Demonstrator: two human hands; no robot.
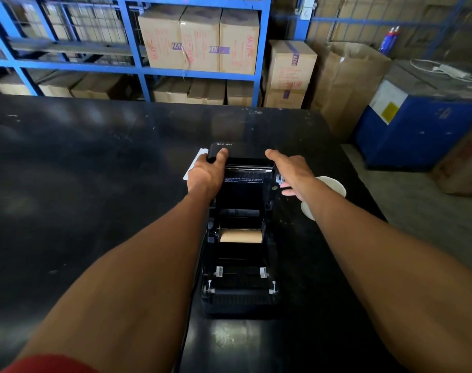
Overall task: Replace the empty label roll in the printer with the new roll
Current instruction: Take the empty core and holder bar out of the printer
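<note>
Black table point(68, 184), dim light. Leftmost item of note: a white sheet point(194, 162), lying flat just behind and left of the printer lid, partly hidden by the left hand point(206, 175). Left hand wraps the lid's point(239, 152) left corner, thumb on top, fingers curled round the edge; judged to be propping the lid back so the bay is reachable. Printer point(239, 300) stands centre, lid swung up and away from the wearer. In the open bay the empty label roll point(240, 236), a bare brown cardboard core, sits crosswise between its two side holders, not yet lifted out. Two white guide tabs show nearer the front edge. Right hand point(294, 170) rests at the lid's right side, fingers spread wide and gripping nothing, fingertips near the hinge hardware; probably steadying the lid. Right of the printer, the new roll point(334, 187) lies flat on the table, partly hidden under the right forearm, placed within easy reach. Judgement: lid-open step; core removal comes next.
</note>
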